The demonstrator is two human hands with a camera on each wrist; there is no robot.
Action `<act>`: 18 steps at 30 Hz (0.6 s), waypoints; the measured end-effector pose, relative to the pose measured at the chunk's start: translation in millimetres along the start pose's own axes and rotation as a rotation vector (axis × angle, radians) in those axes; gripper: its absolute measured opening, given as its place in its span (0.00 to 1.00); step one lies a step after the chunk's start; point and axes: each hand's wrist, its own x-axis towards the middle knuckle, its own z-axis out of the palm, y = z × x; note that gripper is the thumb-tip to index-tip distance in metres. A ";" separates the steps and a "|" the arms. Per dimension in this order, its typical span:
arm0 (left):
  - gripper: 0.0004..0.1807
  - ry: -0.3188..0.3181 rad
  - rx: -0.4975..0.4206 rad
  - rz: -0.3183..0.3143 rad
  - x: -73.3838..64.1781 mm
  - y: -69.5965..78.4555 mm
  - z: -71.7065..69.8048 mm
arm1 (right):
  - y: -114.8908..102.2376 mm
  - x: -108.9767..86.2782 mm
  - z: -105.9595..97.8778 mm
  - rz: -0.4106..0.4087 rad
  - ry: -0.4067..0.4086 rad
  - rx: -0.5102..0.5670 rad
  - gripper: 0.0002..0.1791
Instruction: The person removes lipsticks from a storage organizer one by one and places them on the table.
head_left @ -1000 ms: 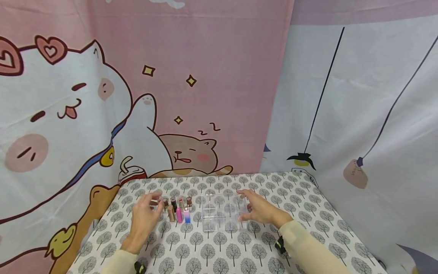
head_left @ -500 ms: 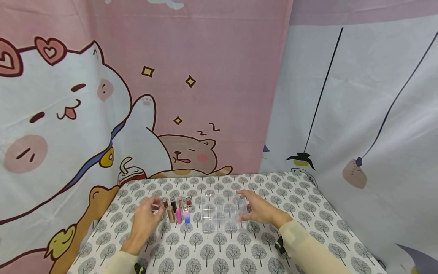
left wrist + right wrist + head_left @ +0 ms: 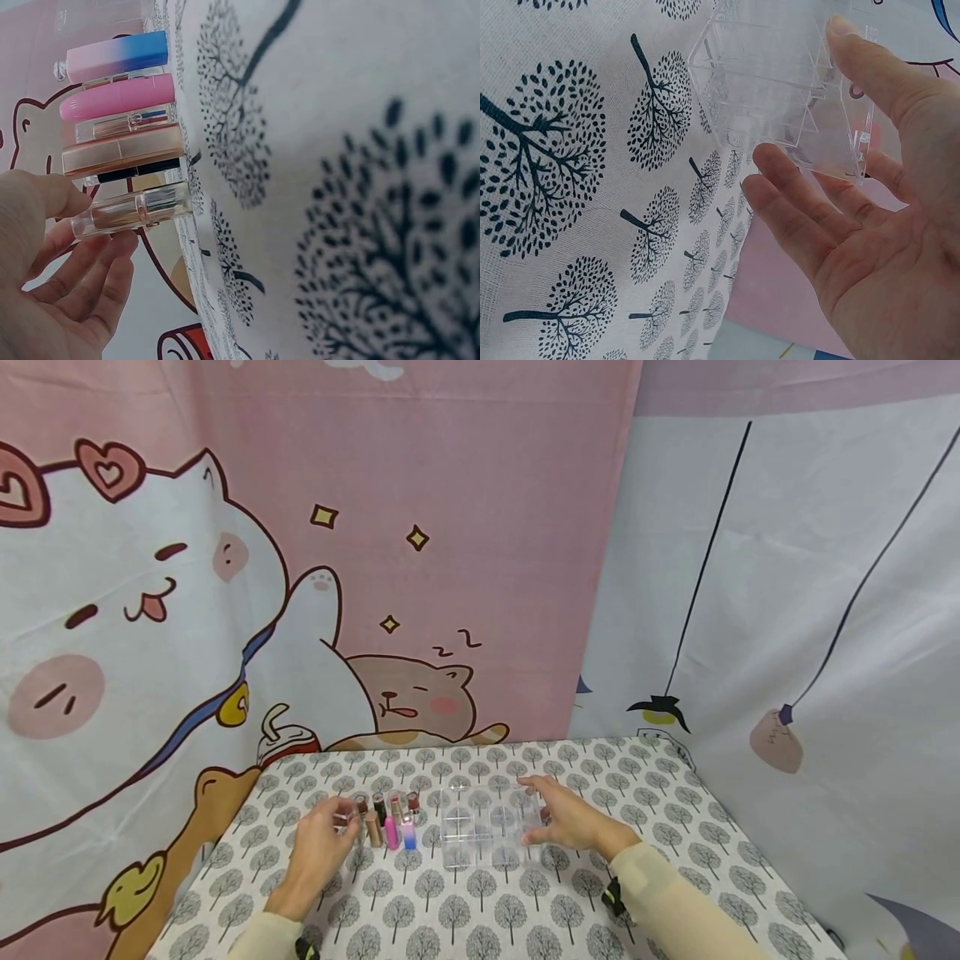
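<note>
My left hand [image 3: 318, 843] pinches a clear-capped lipstick tube [image 3: 135, 211] between thumb and fingers; its silvery base is right at the tablecloth. It stands at the left end of a group of lipsticks. In the front row are a rose-gold tube [image 3: 124, 150], a bright pink tube [image 3: 120, 96] and a pink-to-blue tube [image 3: 120, 57]. A black tube [image 3: 380, 810] and several others stand behind. My right hand [image 3: 568, 814] grips the right end of a clear plastic divided organizer [image 3: 468, 837], thumb on one side and fingers on the other.
A white cloth [image 3: 480, 910] printed with grey trees covers the table. Behind it hangs a pink cartoon backdrop [image 3: 487, 527], with a pale sheet [image 3: 825, 568] at the right. The organizer stands to the right of the lipsticks.
My left hand has come down and slightly nearer with the clear-capped lipstick tube, beside the group. The right hand and organizer stay put.
</note>
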 end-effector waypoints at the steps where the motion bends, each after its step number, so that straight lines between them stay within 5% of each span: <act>1: 0.12 -0.001 -0.006 -0.001 0.0 -0.2 0.1 | 0.1 0.0 -0.1 -0.001 0.001 0.000 0.62; 18: 0.13 -0.011 -0.005 -0.012 -2.0 5.8 -0.7 | 0.2 0.0 -0.2 -0.011 0.002 -0.006 0.62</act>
